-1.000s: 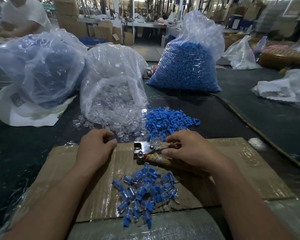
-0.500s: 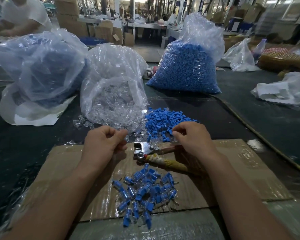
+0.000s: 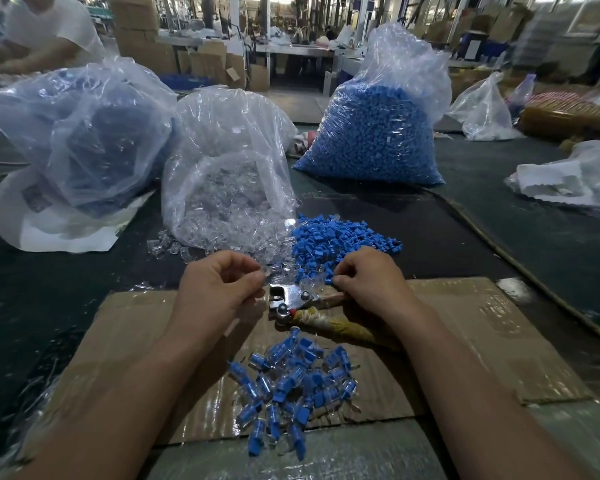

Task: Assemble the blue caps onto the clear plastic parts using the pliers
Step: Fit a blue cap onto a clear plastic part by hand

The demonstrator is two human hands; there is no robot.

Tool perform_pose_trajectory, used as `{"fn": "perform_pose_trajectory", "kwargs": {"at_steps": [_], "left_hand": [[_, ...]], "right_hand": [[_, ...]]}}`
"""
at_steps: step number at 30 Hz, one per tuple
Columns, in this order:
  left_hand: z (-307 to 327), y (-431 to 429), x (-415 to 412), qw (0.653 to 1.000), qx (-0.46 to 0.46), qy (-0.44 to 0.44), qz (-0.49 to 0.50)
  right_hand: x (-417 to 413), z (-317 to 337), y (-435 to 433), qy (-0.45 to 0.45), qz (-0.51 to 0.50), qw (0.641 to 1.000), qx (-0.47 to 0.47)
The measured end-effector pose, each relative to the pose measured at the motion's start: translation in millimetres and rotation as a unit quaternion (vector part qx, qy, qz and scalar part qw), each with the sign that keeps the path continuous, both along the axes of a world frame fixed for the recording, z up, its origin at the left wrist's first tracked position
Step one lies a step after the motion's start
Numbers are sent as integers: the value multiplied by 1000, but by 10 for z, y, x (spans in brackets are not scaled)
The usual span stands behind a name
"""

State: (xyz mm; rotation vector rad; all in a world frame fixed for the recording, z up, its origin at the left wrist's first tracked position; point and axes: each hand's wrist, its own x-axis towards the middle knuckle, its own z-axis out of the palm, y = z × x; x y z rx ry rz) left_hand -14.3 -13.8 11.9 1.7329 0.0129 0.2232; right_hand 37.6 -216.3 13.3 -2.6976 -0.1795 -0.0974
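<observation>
Around the pliers, the left hand, pinching a clear part, closes 9 o'clock. The right hand, pinching a blue cap, closes 3 o'clock. Loose blue caps and spilled clear parts crowd 12 o'clock. The heap of capped pieces blocks 6 o'clock. Bare cardboard lies open past each forearm, at 4 and 8 o'clock.

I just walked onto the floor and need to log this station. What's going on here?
A person is assembling parts at a bench. The left hand pinches a clear plastic part. The right hand seems to pinch a blue cap at the edge of the loose caps. The pliers lie ungripped on the cardboard, with finished pieces piled nearer the person.
</observation>
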Motion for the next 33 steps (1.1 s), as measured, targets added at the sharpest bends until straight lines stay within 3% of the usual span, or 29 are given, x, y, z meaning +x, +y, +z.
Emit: {"fn": "perform_pose_trajectory", "kwargs": {"at_steps": [5, 11, 20, 33], "left_hand": [[-18, 3, 8, 1000, 8, -4, -1], [11, -26, -7, 1000, -4, -4, -9], [53, -77, -63, 999, -19, -1, -40], [90, -144, -135, 998, 27, -44, -46]], "right_hand": [[-21, 7, -10, -8, 18, 1000, 7], [-203, 140, -12, -63, 3, 988, 142], [-558, 198, 367, -162, 142, 948, 234], [-544, 165, 392, -133, 129, 966, 182]]}}
